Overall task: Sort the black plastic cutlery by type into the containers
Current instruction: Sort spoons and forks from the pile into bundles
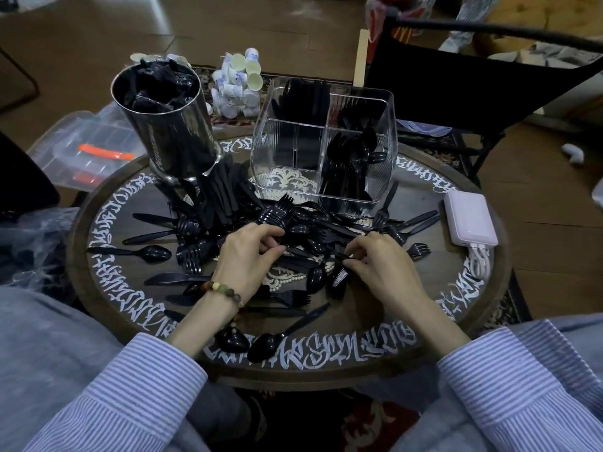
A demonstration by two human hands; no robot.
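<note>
A heap of black plastic forks, spoons and knives (306,230) covers the middle of the round table (456,324). My left hand (246,256) grips a stack of forks (275,213) whose tines point up and away. My right hand (375,259) pinches the thin handle of a spoon (337,280) at the heap's near edge. A clear divided container (323,145) stands behind the heap; spoons fill its right compartment, knives stand at the back, and the front left compartment is bare. A metal cylinder (169,122) at the back left holds crumpled black plastic.
A white power bank (470,221) with cables lies at the table's right edge. Loose spoons, knives and forks are scattered near me on the table. Small white cups (239,81) are piled behind the table. A black chair (456,83) stands at the back right, a clear plastic box (81,148) at the left.
</note>
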